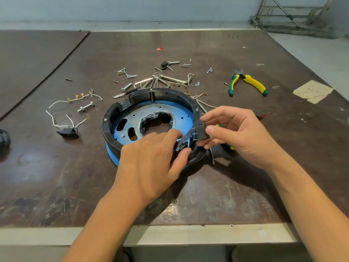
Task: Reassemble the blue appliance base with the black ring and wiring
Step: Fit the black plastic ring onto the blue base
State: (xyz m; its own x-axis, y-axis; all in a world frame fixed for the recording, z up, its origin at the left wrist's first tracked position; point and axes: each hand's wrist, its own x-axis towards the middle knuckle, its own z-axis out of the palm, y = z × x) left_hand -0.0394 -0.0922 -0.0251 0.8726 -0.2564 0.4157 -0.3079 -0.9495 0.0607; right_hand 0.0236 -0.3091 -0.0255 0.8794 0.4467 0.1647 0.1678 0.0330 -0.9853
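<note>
Black ring [164,92] sits in blue base [170,109]; right hand [240,138] pinches block [202,132].

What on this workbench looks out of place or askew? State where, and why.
The black ring on the blue base is askew at its near right: a section juts up, gripped by the left hand, while the right hand pinches a small black block beside it. The black socket with white wires lies detached at left.
</note>
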